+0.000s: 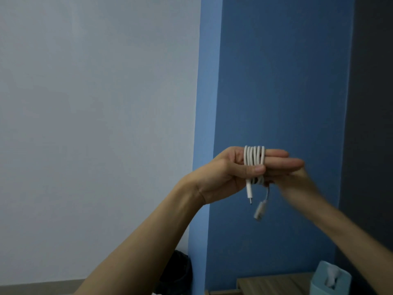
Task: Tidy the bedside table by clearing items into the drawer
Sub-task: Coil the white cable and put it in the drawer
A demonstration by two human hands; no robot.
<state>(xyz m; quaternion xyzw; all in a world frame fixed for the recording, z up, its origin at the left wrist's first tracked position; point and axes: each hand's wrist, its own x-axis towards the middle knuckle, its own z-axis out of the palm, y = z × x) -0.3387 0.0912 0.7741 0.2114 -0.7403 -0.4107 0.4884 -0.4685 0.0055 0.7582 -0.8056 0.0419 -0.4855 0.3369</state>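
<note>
A white charging cable (pixel 254 156) is wound in several loops around the fingers of my left hand (pixel 229 171), held up in front of the blue wall. My left thumb presses on the loops. Two plug ends hang below: a thin connector (pixel 249 193) and a wider USB plug (pixel 259 211). My right hand (pixel 297 179), blurred, sits just behind and to the right of the coil, its fingers at the loose end of the cable. The bedside table's wooden top (pixel 274 283) shows at the bottom edge, far below both hands. No drawer is in view.
A light blue tissue box (pixel 329 279) with white tissue poking out stands on the table at the bottom right. A dark bin or bag (pixel 178 271) sits on the floor by the wall corner. A white wall fills the left, a blue wall the middle.
</note>
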